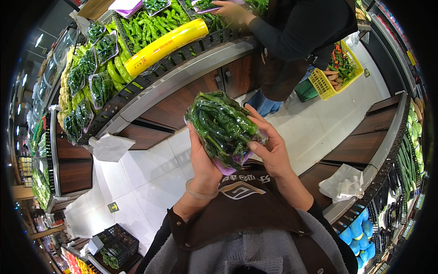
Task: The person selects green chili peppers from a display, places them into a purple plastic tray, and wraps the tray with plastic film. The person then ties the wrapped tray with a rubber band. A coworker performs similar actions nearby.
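Note:
A pack of dark green peppers (222,126) on a purple tray, covered in clear film, is held up before my chest in both hands. My left hand (204,157) supports its left side, a pale bangle on the wrist. My right hand (270,144) grips the right edge, the thumb on the film near the corner. Beyond the pack, a yellow roll of cling film (167,46) lies across the front of the pepper display. More wrapped green packs (101,89) rest at the left of that display, on loose green peppers (118,70).
A co-worker (291,37) stands at the display, a hand on another tray. Beside them is a yellow basket (323,85) with vegetables. Plastic bags hang at the left counter (111,147) and right counter (342,181). A black crate (118,245) is at lower left.

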Tool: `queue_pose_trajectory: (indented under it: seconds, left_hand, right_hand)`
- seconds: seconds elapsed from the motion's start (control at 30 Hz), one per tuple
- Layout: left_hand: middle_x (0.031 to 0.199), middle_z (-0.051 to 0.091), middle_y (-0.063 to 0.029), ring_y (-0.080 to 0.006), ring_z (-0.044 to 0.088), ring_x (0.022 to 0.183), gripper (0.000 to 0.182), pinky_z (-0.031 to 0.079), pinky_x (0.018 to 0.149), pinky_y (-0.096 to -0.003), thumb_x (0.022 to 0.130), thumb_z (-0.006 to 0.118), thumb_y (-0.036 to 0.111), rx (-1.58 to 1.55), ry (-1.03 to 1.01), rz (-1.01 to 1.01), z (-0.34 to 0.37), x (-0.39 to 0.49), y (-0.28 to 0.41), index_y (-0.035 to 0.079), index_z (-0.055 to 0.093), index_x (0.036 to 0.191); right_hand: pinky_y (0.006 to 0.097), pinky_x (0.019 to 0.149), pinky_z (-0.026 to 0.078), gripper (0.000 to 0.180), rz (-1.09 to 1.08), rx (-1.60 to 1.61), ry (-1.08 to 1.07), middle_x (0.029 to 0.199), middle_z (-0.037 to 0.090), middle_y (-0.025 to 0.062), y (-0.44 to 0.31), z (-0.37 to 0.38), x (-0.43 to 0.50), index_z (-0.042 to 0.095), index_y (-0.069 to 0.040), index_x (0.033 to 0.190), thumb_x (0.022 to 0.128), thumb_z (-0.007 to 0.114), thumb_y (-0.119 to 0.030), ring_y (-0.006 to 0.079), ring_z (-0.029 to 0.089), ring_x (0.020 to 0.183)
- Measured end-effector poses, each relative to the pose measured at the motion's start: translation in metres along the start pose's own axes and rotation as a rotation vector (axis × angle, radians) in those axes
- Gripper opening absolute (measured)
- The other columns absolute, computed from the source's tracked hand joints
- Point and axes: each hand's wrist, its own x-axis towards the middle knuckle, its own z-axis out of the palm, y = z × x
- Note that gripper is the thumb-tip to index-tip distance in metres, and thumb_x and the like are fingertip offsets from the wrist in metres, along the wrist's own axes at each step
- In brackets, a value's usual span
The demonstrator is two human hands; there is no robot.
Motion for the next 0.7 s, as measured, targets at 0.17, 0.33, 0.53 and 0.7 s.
queue_pose_trajectory:
  seconds: [0.17, 0.33, 0.53, 0.7]
  left_hand:
    - [0.134, 0.061, -0.007, -0.0225, 0.061, 0.12, 0.057, 0.05, 0.105, -0.04, 0.107, 0.035, 0.053, 0.003, 0.025, 0.016, -0.004, 0.001, 0.0, 0.009, 0.052, 0.139]
    - [0.135, 0.061, -0.0069, -0.0228, 0.06, 0.122, 0.056, 0.048, 0.106, -0.0404, 0.107, 0.036, 0.052, -0.004, -0.015, -0.005, -0.011, 0.005, 0.008, 0.01, 0.052, 0.139]
    - [0.132, 0.063, -0.0089, -0.0244, 0.062, 0.12, 0.054, 0.05, 0.105, -0.0422, 0.107, 0.036, 0.051, 0.027, -0.041, -0.039, -0.014, 0.003, 0.019, 0.009, 0.053, 0.137]
    - [0.13, 0.064, -0.0115, -0.0267, 0.064, 0.116, 0.051, 0.052, 0.103, -0.0458, 0.108, 0.037, 0.047, 0.008, -0.033, -0.103, -0.011, 0.002, 0.027, 0.009, 0.054, 0.137]
  right_hand:
    - [0.0403, 0.119, 0.029, 0.061, 0.002, -0.033, 0.072, 0.161, 0.031, 0.0176, 0.001, 0.011, 0.0, 0.046, -0.002, 0.145, 0.088, 0.069, -0.003, 0.0255, 0.034, 0.147]
    - [0.0397, 0.118, 0.03, 0.074, -0.135, -0.22, 0.056, 0.158, 0.036, 0.0154, -0.002, 0.016, 0.0, 0.034, 0.0, 0.151, 0.087, 0.073, -0.006, 0.0256, 0.036, 0.146]
    - [0.044, 0.118, 0.03, 0.082, -0.223, -0.436, -0.055, 0.153, 0.041, 0.0207, -0.018, 0.013, -0.002, 0.033, -0.003, 0.151, 0.083, 0.078, -0.01, 0.0315, 0.039, 0.144]
    - [0.0436, 0.107, 0.042, 0.046, -0.456, -0.688, 0.038, 0.131, 0.061, 0.0175, -0.039, 0.012, 0.0, 0.064, -0.004, 0.119, 0.076, 0.08, -0.009, 0.0332, 0.057, 0.122]
